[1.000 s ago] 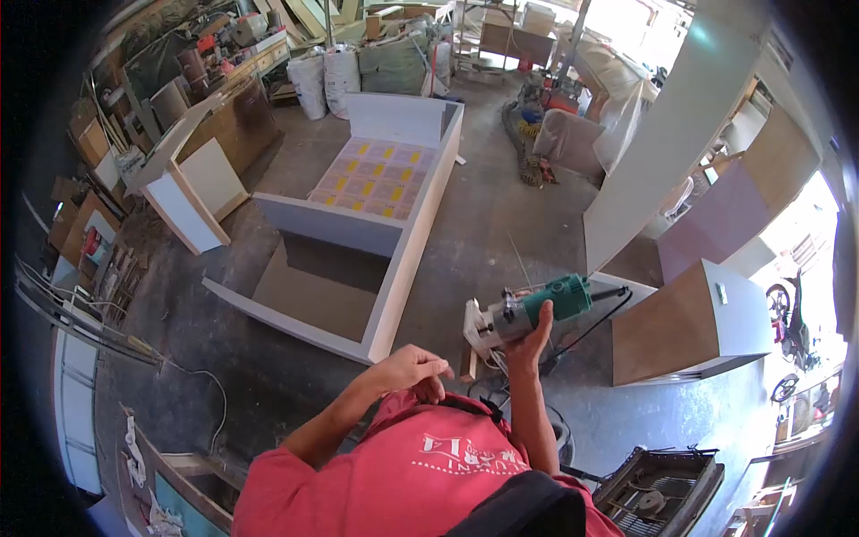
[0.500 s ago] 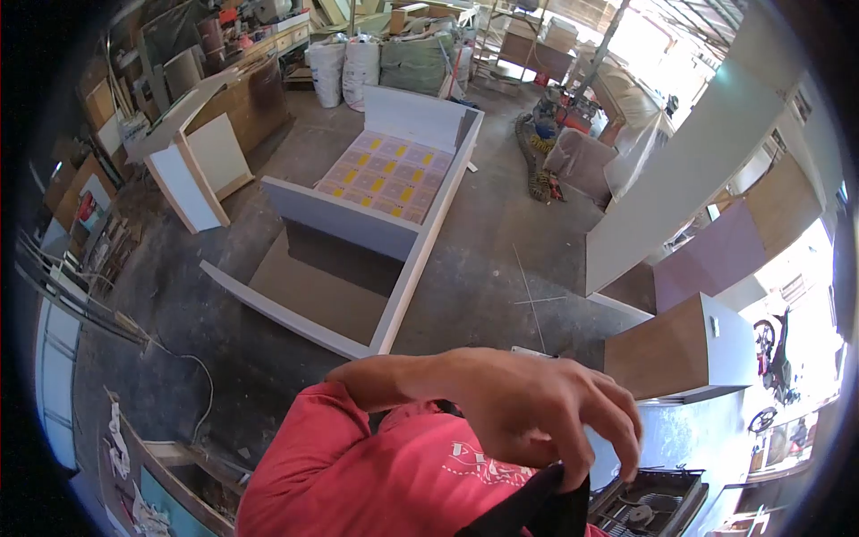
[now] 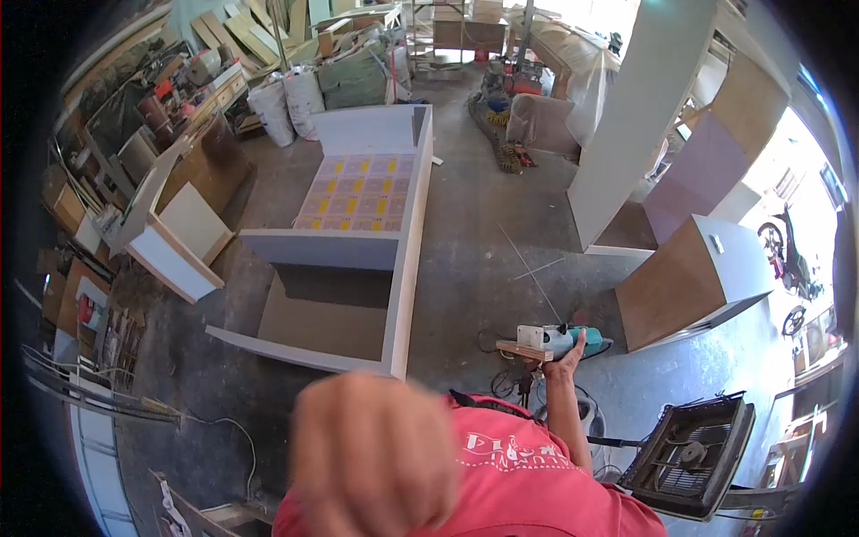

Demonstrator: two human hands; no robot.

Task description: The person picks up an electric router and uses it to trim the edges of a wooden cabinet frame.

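1. Clearly, the right hand (image 3: 565,362) grips the router (image 3: 561,339), its fingers under the body and its thumb up along the green end.
2. The router lies on its side in that hand, right of the middle of the scene and just beyond the shirt (image 3: 541,497); its pale plate faces left.
3. Against the plate, on the near side, is a strip of wood (image 3: 523,351); whether it is fixed there I cannot tell.
4. The left hand (image 3: 371,456) is raised near the camera, left of the shirt's lettering. Its fingers look curled, but it is blurred, and I cannot tell whether it holds anything.
5. Beyond the left hand, a white frame (image 3: 409,259) lies on the floor (image 3: 474,304). A pink and yellow sheet (image 3: 353,192) fills its far bay.
6. Left of the frame stands a cabinet (image 3: 174,255) with white panels; farther off are pale sacks (image 3: 305,103).
7. Right of the router, and apart from it, is a brown and white box (image 3: 667,291). A tall panel (image 3: 626,116) rises farther off.
8. Near right, a dark metal grille (image 3: 734,447) lies tilted.
9. Between the frame and the box, pale lines (image 3: 535,271) cross on the floor.
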